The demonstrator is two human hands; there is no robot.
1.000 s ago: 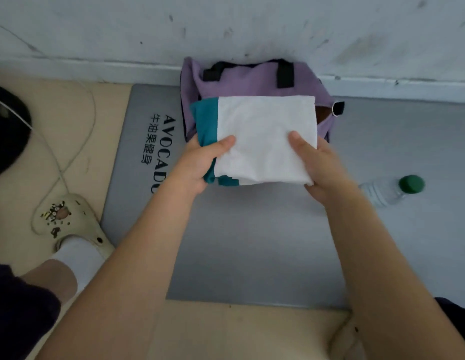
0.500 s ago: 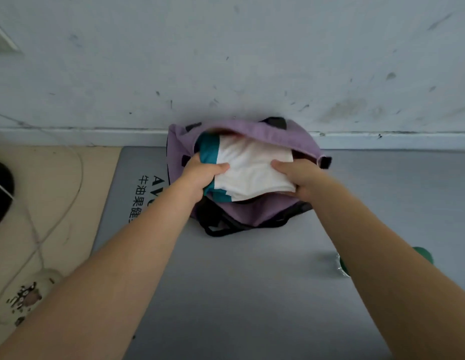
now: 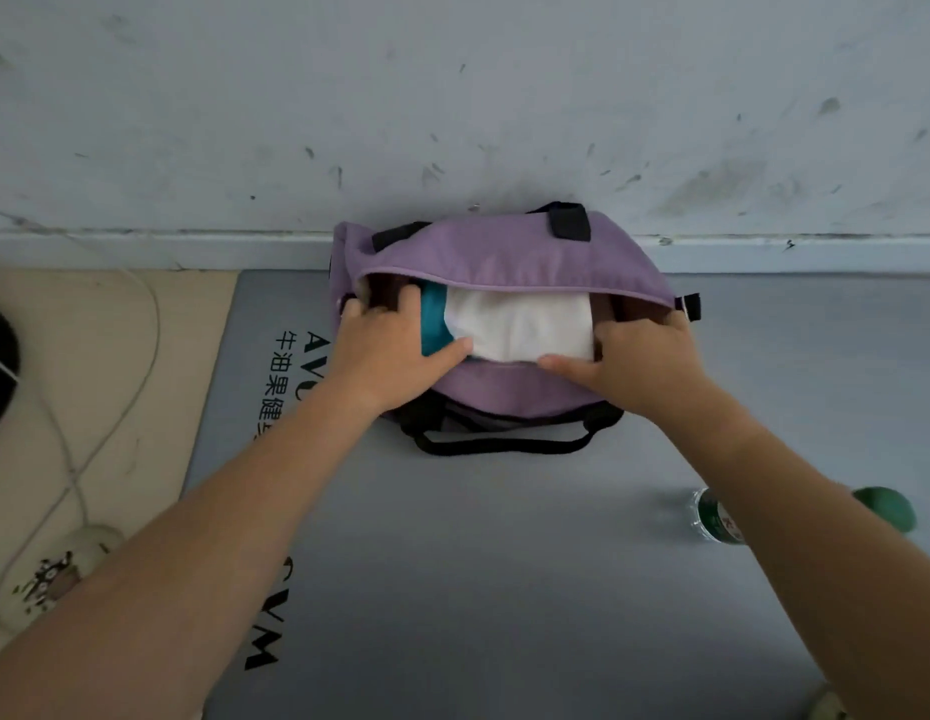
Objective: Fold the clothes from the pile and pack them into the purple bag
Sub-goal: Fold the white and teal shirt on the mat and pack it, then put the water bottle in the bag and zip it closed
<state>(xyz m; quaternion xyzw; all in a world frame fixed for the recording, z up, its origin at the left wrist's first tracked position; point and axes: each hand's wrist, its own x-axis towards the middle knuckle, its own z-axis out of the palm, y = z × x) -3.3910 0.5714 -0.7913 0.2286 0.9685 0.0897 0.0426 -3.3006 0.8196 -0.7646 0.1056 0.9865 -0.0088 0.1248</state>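
Both hands hold the folded garment (image 3: 520, 324) by its ends: left hand (image 3: 387, 350) w/ thumb on top, fingers curled under the teal edge; right hand (image 3: 634, 361) pinching the white end, thumb along the near edge. Held flat, prob. so the fold survives entry. Garment sits mostly inside the purple bag (image 3: 504, 257), whose mouth gapes open. Bag rests on the grey mat (image 3: 504, 589), against the wall (image 3: 452, 96). Bottle (image 3: 712, 517) lies near the right forearm.

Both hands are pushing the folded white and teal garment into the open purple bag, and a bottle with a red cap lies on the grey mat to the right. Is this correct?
Not quite. In the head view the bottle has a green cap, not red. The rest holds: the left hand and right hand push the folded white and teal garment into the open purple bag on the grey mat.
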